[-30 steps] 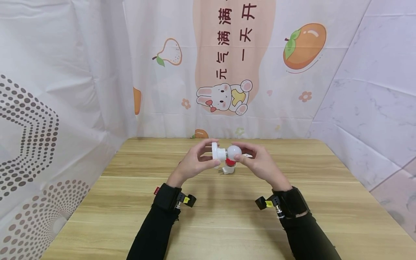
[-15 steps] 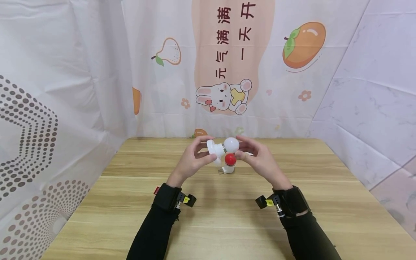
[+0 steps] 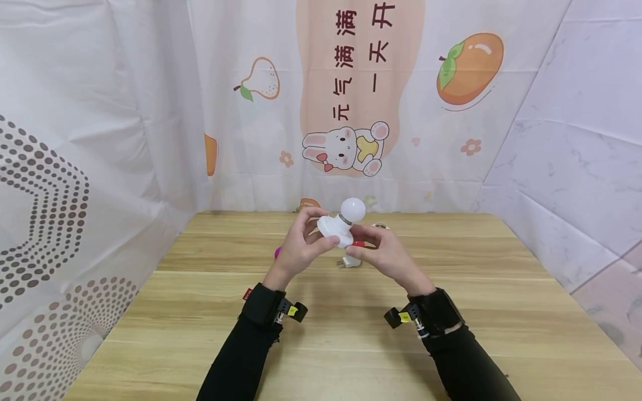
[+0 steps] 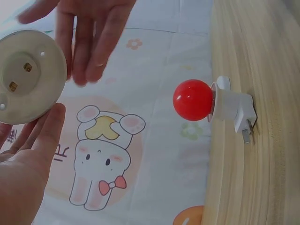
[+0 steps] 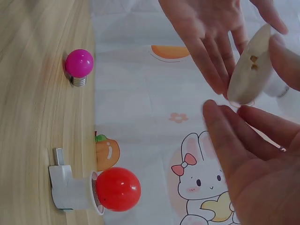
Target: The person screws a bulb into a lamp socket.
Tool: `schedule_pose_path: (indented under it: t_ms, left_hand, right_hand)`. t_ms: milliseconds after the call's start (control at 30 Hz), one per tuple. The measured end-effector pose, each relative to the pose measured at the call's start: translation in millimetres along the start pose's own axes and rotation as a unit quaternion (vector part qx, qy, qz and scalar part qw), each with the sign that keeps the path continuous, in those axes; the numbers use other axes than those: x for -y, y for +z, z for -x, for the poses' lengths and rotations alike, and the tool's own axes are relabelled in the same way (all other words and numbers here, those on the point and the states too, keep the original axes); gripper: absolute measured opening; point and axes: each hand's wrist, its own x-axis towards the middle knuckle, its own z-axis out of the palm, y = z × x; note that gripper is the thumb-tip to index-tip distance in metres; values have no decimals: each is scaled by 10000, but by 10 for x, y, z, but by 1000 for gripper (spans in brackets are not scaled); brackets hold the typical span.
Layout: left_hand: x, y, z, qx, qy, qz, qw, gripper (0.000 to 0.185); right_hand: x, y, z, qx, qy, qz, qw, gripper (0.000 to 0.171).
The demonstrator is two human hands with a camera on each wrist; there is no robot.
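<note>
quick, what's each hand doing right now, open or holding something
Left hand: grips the white lamp socket that carries a white bulb.
Right hand: fingertips touch the socket's underside; a firm grip cannot be told.

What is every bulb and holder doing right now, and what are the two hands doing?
white bulb: screwed into the round holder, held up off the table.
round holder: gripped by the left hand, tilted.
right hand: fingers at the holder's underside.
red bulb: in the plug socket, lying on the table.
pink bulb: loose, standing on its screw base on the table.
</note>
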Motion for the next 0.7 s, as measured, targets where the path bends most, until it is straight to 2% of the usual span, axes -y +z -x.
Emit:
schedule_pose_path:
  t_ms: [300, 467, 700]
  left_hand:
    - [-7, 11, 11, 47, -146, -160, 9998, 51]
    - [-3, -17, 3, 120, -64, -592, 9982, 48]
    - [22, -49, -4, 281, -222, -1044, 9939, 43]
  right_hand:
    - [39, 5, 25, -219, -219, -222, 9993, 57]
    - [56, -14, 28, -181, -387, -259, 9988, 56]
    - [35, -37, -1, -234, -855, 188, 9959, 56]
